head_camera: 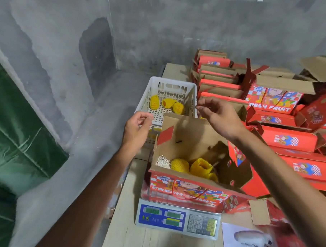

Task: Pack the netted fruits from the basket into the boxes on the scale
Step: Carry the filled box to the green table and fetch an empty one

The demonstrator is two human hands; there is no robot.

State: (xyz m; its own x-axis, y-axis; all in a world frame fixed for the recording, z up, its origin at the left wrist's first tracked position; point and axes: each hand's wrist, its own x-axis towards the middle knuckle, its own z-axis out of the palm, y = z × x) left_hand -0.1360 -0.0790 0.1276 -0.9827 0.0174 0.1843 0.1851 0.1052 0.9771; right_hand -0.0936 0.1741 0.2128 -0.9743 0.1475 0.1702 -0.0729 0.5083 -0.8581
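Both hands up over the work, neither one carrying fruit. Left hand (137, 127) raised beside the near corner of the white plastic basket (191, 98), fingers loosely curled, thumb and forefinger close together; whether something thin sits pinched between them, cannot tell. Right hand (217, 117) stretched out above the back flap of the open box (185, 143), fingers relaxed and spread, forefinger and thumb nearly meeting on what may be a thin strand, too fine to make out.

Three netted fruits (173, 105) in yellow foam mesh lying on the basket floor toward its far end. Open box, red print with "FRESH FRUIT" on its front, standing on the electronic scale (178, 220), flaps up. Inside it, more yellow-netted fruits (192, 166) at the bottom, with a tuft of pale shredded paper (163, 162) in the left corner.

Scale resting on a pale wooden table (149, 240). To the right and behind, a heap of red cartons (286, 138), some flat, some half folded. Printed sheet (246, 241) lying just right of the scale's keypad. Grey concrete wall (162, 26) beyond, green tarpaulin (14, 126) at far left.
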